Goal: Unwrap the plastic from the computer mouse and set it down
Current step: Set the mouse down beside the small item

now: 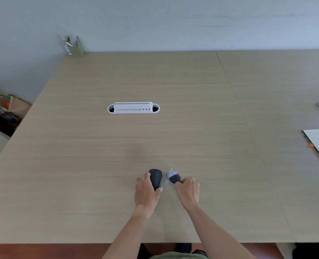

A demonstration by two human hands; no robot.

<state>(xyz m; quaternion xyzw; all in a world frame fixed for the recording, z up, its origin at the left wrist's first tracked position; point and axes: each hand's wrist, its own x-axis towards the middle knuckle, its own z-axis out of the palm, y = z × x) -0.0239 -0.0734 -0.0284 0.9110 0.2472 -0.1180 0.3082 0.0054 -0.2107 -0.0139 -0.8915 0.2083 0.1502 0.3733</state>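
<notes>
Computer mouse (155, 178): black, near front edge of surface (98, 165), bare of wrap
Left hand (146, 192): grip closed around mouse
Right hand (187, 189): grip clenched on plastic wrap (172, 176), just beside mouse

We look down on a pale wood-grain table (155, 86) filling most of the frame, a white cable port (133, 108) at its centre. A plain grey-blue wall (173, 21) spans the top; reddish-brown floor (61, 250) shows along the bottom.

Soft, even daylight fills the scene; shadows are faint. The wide lens bends the table (98, 146) edges. Detail is slightly soft.
</notes>
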